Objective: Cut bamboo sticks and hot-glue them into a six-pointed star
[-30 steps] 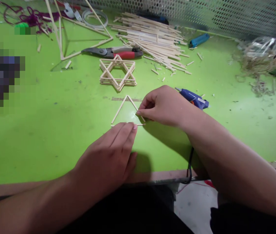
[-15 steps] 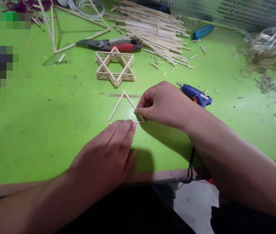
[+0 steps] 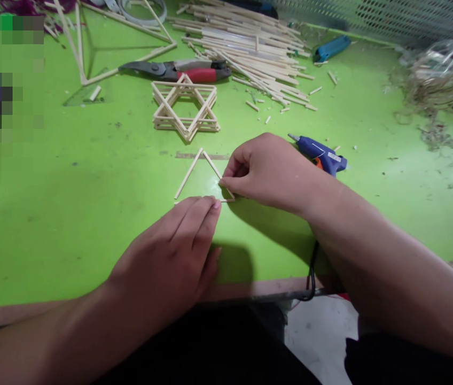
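A small triangle of thin wooden sticks (image 3: pixel 190 171) lies flat on the green table (image 3: pixel 70 214). My left hand (image 3: pixel 174 251) rests flat with its fingers together, fingertips pressing the triangle's bottom stick. My right hand (image 3: pixel 268 171) is curled, thumb and fingers pinching the triangle's right side stick near the lower right corner. A blue glue gun (image 3: pixel 318 155) lies just behind my right wrist, its cord hanging over the table's front edge.
A finished star of wooden sticks (image 3: pixel 184 107) sits behind the triangle. Red-handled pliers (image 3: pixel 178 70), a pile of sticks (image 3: pixel 246 51), a large stick frame (image 3: pixel 122 43), a blue tool (image 3: pixel 333 49) and tangled shavings (image 3: pixel 438 85) lie further back.
The view has tilted slightly, shifting the table's things up and left. Both hands stay on the triangle in the same grip.
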The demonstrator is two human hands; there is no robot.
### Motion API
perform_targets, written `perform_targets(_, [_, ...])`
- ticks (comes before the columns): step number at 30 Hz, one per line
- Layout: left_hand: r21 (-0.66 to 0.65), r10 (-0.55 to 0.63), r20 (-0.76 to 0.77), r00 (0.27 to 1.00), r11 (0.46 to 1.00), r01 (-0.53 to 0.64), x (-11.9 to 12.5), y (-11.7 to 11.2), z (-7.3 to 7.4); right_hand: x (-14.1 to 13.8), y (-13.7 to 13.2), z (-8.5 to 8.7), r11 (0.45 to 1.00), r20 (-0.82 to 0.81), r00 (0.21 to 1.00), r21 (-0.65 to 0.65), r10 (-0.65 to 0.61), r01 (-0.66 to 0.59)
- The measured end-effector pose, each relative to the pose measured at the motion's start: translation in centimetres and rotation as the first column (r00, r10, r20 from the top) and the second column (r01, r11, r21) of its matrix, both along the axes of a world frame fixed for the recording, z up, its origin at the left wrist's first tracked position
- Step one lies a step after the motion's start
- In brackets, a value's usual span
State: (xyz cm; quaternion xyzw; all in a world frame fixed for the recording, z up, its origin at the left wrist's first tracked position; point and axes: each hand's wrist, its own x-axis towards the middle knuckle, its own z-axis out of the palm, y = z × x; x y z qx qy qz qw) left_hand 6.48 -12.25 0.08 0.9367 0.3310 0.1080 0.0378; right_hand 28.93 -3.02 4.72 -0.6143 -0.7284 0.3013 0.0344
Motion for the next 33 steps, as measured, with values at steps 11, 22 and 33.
perform_targets(11, [-0.031,0.007,0.021,1.000,0.999,-0.006,0.0,-0.1,-0.1,0.1,-0.1,-0.3,0.999,-0.003,1.000,0.033,0.013,-0.013])
perform_targets(22, [-0.020,0.019,0.007,1.000,1.000,-0.018,0.1,0.1,0.2,0.2,-0.1,-0.5,1.000,-0.033,0.999,0.015,-0.007,0.007])
perform_targets(33, [-0.148,0.055,0.179,0.982,0.989,-0.028,-1.2,-0.1,2.2,1.3,-0.9,1.3,0.998,-0.137,0.989,0.014,-0.057,0.060])
